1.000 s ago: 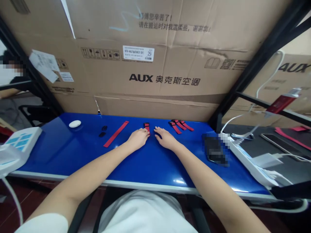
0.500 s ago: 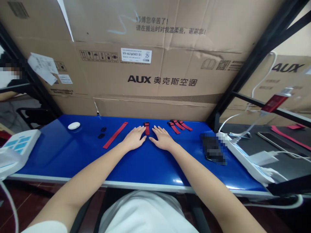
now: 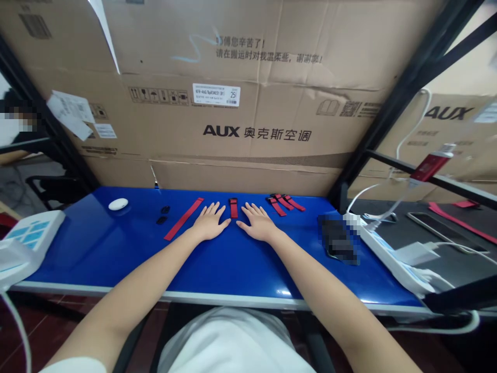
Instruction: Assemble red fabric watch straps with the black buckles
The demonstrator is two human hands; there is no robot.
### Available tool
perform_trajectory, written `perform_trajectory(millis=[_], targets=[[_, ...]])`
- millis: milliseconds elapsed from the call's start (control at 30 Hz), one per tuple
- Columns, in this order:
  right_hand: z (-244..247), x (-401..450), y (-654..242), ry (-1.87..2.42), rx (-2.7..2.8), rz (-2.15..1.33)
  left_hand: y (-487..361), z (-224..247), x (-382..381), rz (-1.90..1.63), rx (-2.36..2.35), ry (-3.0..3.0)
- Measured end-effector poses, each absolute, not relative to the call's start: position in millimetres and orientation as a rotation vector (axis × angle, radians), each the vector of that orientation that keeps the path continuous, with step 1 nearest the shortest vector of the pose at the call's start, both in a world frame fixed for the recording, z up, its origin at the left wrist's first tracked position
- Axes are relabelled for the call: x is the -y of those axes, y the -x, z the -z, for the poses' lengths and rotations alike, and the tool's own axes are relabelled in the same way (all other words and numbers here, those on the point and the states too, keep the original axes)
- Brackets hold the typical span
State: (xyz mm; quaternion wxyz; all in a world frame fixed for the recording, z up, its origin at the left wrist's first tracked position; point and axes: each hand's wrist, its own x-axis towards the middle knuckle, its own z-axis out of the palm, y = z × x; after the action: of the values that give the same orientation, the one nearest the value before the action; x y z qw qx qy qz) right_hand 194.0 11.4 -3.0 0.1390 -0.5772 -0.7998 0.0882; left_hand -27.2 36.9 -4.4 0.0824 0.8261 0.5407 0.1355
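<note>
My left hand (image 3: 210,223) lies flat on the blue tabletop (image 3: 233,264), fingers spread, holding nothing. My right hand (image 3: 258,221) rests the same way a little to its right. Between the two sits a short red strap with a black buckle (image 3: 233,208), touched by neither hand as far as I can see. A longer flat red strap (image 3: 184,218) lies slantwise left of my left hand. Farther left are two small black buckle-like pieces (image 3: 163,214). Beyond my right hand, three short red straps with black buckles (image 3: 285,203) lie close together.
A white round object (image 3: 118,204) lies at the back left; a white power strip box (image 3: 37,243) stands at the left edge. To the right are a blurred black object (image 3: 338,238) and a long power strip (image 3: 392,259) with cables. Cardboard (image 3: 256,150) walls the back. A person (image 3: 19,119) is partly visible far left.
My left hand has shifted slightly left, away from the buckled strap, its fingers more spread. My right hand stays nearly in place. The camera view has tilted slightly.
</note>
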Motion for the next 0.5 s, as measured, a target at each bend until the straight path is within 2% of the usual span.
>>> perform_trajectory(millis=[500], targets=[[-0.3, -10.3, -192.8, 1.675, 2.329, -0.269, 28.0, 6.2, -38.1, -0.371, -1.613, -2.491]])
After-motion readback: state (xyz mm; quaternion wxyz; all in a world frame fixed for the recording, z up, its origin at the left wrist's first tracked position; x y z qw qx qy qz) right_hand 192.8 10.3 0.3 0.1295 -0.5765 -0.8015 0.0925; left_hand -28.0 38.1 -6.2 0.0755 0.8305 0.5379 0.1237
